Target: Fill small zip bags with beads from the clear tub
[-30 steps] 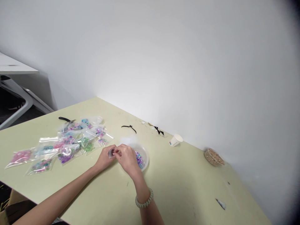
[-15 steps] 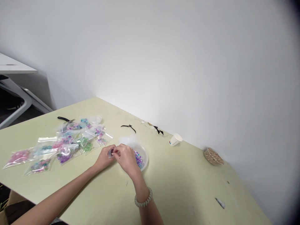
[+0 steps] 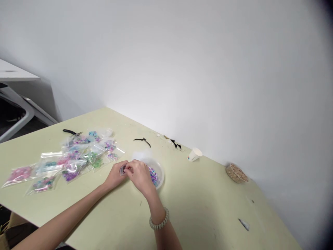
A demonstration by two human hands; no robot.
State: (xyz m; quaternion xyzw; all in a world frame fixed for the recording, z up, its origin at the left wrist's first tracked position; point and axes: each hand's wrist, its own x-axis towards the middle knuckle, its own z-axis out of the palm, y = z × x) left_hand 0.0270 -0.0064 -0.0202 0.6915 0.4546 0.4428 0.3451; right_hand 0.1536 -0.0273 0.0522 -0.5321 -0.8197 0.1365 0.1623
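My left hand (image 3: 116, 176) is closed around a small clear bag (image 3: 122, 170) with something dark in or behind it. My right hand (image 3: 139, 175) meets it there, its thumb and fingers pinched at the bag's edge; what lies between those fingertips is too small to make out. Just behind my right hand stands a round white bowl (image 3: 161, 173), partly covered by the hand. Purple, blue and white beads (image 3: 153, 175) lie in it. A beaded bracelet (image 3: 159, 222) circles my right wrist.
Several clear zip bags of beads (image 3: 70, 175) spread over the left of the pale green table (image 3: 192, 208). Black-handled pliers (image 3: 69, 132) and a second pair of pliers (image 3: 143, 139) lie behind. Along the wall are black scraps (image 3: 175, 144), a paper cup (image 3: 194, 155) and a tub of tan pieces (image 3: 236, 173).
Both hands stay almost in place, still together at the small bag. The view has shifted very slightly; nothing else has visibly moved.
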